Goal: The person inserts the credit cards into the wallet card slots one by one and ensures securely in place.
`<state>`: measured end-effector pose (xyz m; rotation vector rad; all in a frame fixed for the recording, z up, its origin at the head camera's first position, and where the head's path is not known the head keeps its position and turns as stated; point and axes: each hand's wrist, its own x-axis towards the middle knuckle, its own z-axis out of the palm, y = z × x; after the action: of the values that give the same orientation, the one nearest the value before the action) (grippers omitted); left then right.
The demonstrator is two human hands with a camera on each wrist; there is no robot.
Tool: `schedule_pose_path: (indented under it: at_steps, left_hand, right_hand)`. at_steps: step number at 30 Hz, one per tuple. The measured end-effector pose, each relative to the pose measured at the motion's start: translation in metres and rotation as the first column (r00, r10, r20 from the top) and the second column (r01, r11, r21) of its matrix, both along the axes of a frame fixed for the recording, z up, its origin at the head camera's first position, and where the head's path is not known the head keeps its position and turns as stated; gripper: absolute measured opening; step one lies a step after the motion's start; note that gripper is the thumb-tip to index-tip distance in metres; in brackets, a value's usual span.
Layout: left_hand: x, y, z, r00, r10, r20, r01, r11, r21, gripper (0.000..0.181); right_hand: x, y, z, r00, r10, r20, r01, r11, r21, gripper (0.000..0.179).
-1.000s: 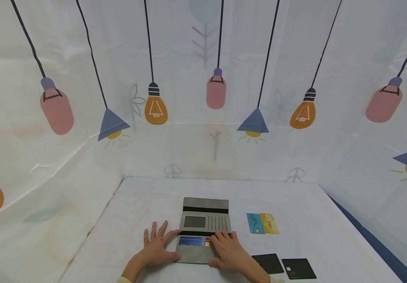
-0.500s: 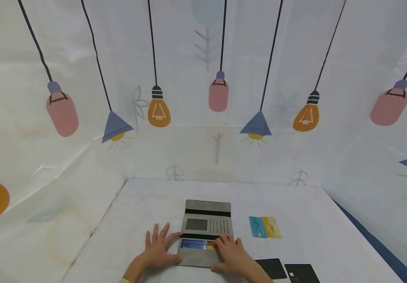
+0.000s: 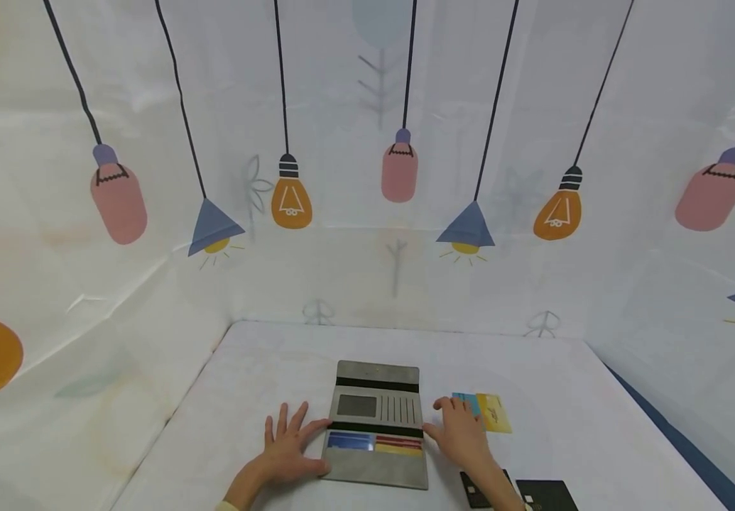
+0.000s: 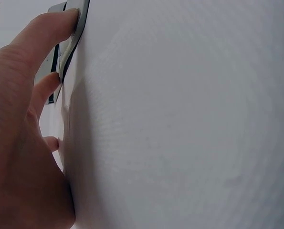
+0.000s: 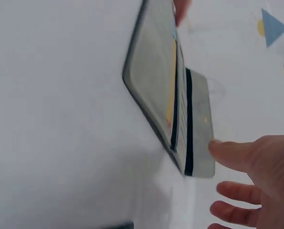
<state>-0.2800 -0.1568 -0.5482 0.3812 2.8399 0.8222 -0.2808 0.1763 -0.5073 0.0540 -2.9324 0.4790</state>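
A grey wallet (image 3: 373, 467) lies unfolded on the white table, with black strips across it. Blue cards (image 3: 350, 441) and red and yellow cards (image 3: 399, 446) show in its near pocket. My left hand (image 3: 286, 453) rests spread at the wallet's left side, its thumb and index finger touching the edge. Just right of the wallet, my right hand (image 3: 463, 433) is held with loose fingers and nothing in them. It partly covers a blue card (image 3: 466, 399), which lies beside a yellow card (image 3: 496, 414). In the right wrist view, the thumb appears in front of the wallet's far flap (image 5: 204, 124).
Two black cards lie at the front right: one (image 3: 471, 490) partly under the right forearm in view, the other (image 3: 546, 495) cut by the frame's bottom. White sheets printed with hanging lamps rise behind the table (image 3: 265, 355) and at both sides.
My right hand has left the wallet's near pocket and moved right toward the blue and yellow cards, uncovering the red and yellow cards. My left hand stays at the wallet's edge.
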Motion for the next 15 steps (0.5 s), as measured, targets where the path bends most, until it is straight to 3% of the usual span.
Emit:
schedule_pose_path:
  at_steps: [6, 15]
  left_hand:
    - [0.001, 0.0, 0.001, 1.0, -0.005, -0.007, 0.005, 1.0, 0.003, 0.075]
    - [0.002, 0.0, 0.003, 1.0, -0.002, -0.018, 0.002, 1.0, 0.001, 0.075]
  right_hand:
    - [-0.008, 0.019, 0.002, 0.991, -0.082, -0.104, 0.077, 0.996, -0.046, 0.045]
    - [-0.022, 0.046, -0.007, 0.971, -0.238, -0.034, 0.235, 0.97, -0.063, 0.061]
